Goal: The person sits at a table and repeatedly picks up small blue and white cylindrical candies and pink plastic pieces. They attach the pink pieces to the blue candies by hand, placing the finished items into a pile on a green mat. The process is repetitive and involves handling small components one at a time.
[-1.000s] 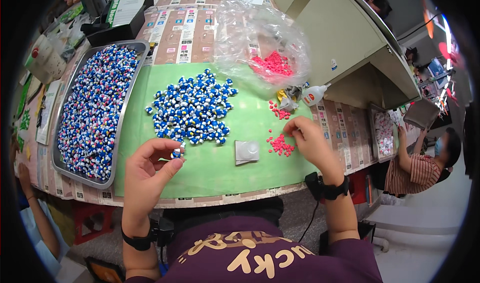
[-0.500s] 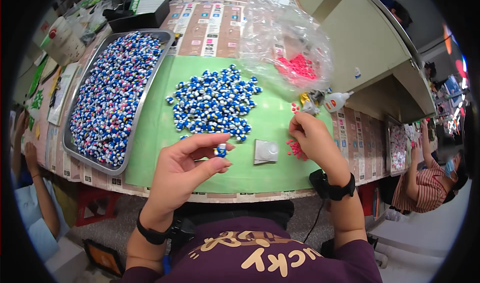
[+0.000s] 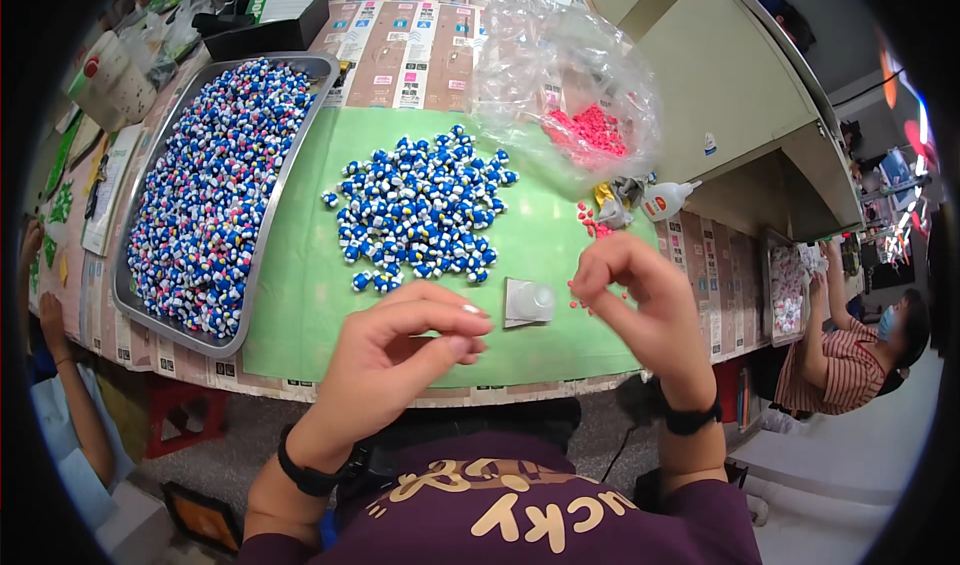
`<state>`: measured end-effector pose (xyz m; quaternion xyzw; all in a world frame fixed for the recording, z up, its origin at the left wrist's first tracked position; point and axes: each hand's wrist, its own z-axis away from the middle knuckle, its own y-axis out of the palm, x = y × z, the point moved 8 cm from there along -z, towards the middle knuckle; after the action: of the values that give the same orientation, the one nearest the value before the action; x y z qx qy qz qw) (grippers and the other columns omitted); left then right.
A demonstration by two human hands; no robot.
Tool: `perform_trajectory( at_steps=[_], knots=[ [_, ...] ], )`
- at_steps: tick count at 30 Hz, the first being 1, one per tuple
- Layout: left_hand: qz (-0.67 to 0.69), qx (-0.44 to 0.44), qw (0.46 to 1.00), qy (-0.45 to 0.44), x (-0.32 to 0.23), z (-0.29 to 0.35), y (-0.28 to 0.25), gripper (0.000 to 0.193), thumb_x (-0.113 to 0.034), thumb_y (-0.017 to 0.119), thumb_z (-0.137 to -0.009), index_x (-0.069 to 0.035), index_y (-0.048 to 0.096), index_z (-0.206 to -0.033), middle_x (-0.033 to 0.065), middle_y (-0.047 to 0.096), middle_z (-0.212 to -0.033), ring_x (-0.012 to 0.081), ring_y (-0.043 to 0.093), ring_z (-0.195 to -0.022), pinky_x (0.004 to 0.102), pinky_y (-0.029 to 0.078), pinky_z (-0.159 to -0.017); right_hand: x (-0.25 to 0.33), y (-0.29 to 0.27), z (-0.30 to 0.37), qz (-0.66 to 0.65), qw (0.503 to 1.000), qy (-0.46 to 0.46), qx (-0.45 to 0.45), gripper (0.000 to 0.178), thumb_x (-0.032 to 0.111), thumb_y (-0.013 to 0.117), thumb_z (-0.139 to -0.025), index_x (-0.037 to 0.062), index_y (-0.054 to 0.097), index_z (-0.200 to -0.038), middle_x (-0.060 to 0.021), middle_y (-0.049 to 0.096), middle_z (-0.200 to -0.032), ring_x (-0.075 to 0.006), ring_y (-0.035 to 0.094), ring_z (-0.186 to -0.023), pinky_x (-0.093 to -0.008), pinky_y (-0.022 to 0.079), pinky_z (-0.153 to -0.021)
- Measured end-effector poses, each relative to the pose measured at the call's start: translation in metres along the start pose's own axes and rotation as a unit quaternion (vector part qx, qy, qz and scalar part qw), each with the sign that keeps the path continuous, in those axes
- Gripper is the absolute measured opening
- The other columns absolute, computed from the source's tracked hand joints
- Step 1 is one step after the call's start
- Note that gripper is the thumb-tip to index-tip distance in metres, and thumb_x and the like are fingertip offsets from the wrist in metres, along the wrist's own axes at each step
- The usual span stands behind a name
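Observation:
My left hand (image 3: 405,350) is closed in a loose pinch at the front of the green mat. The small blue-and-white figurine seen in it a moment ago is hidden behind the fingers. My right hand (image 3: 645,300) is pinched, thumb to forefinger; whatever is between the tips is too small to make out. Small pink pieces (image 3: 588,227) lie just beyond and beside it. Between the hands stands a small translucent cup (image 3: 538,303) on a pale square block. A pile of blue-and-white figurines (image 3: 420,205) covers the middle of the mat.
A metal tray (image 3: 328,68) heaped with figurines stands at left. At the back right lie a clear plastic bag (image 3: 510,95) with pink pieces and a white squeeze bottle (image 3: 668,200). A beige cabinet (image 3: 740,85) borders the right side. Another person (image 3: 845,355) works farther right.
My right hand has come toward me, away from the pink pieces. My left hand has turned and its fingers have drawn closer, so the figurine no longer shows. The view has shifted slightly.

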<state>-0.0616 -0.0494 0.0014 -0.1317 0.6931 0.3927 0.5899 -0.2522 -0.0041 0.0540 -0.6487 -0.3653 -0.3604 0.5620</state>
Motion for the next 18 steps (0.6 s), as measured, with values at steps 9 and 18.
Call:
perform_trajectory(
  at_steps=[9,18],
  knots=[
    [0.051,0.084,0.994,-0.052,0.016,-0.004,0.034,0.012,-0.007,0.065,-0.094,0.001,0.068,-0.102,0.0053,0.059,-0.103,0.0115,0.061,-0.092,0.025,0.055,-0.078,0.046,0.032,0.032,-0.01,0.99,-0.135,0.027,0.026,-0.013,0.069,-0.076,0.0054,0.055,-0.087,-0.0098,0.064,-0.093,-0.0206,0.061,-0.083,-0.0311,0.048,-0.073],
    [0.002,0.145,0.984,-0.107,0.029,0.002,0.041,0.009,-0.006,0.061,-0.095,0.0,0.067,-0.098,0.0047,0.058,-0.099,0.0107,0.06,-0.088,0.0261,0.055,-0.075,0.049,0.035,0.036,0.022,0.979,-0.166,0.118,0.026,-0.015,0.064,-0.067,0.0019,0.054,-0.083,-0.0128,0.062,-0.095,-0.0281,0.062,-0.083,-0.0343,0.051,-0.07]
  ],
)
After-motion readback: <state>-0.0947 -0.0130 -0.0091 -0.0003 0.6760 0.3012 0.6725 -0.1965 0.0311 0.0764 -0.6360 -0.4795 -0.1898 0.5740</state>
